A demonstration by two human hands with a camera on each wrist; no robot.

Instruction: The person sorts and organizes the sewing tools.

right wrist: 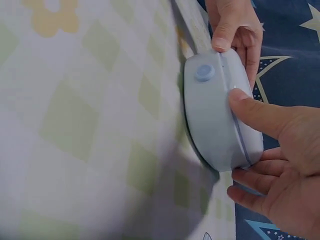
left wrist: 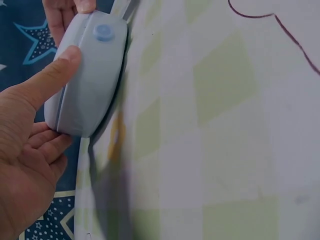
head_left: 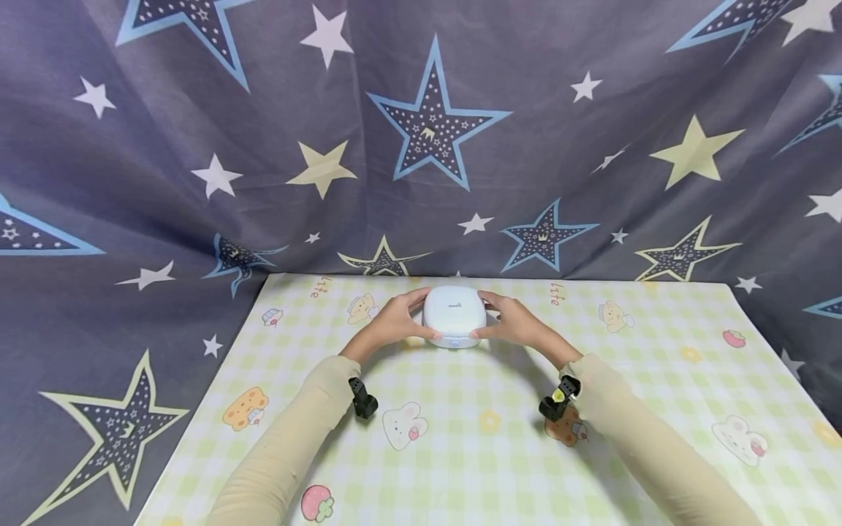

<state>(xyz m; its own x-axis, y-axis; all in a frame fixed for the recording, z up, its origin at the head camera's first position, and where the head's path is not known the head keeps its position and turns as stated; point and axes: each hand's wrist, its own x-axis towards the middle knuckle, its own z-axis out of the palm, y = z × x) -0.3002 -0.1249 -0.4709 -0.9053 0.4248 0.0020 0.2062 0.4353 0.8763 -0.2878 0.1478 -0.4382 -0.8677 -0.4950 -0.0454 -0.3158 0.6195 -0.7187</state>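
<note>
A white rounded case [head_left: 454,313] stands near the far edge of the table, with small dark lettering on its lid. In the left wrist view its front bears a round blue button [left wrist: 103,33], and a seam runs between lid and body. My left hand [head_left: 397,319] grips its left side, thumb at the front by the seam and fingers round the side. On the opposite side my right hand [head_left: 513,321] holds it the same way, as the right wrist view of the case [right wrist: 207,115] shows. The lid looks closed, so the inside is hidden.
A green-and-white checked tablecloth [head_left: 454,467] with cartoon prints covers the table. Right behind the case, a dark star-patterned curtain [head_left: 263,197] hangs along the table's far edge. Small black cameras are strapped to both wrists over beige sleeves [head_left: 289,446].
</note>
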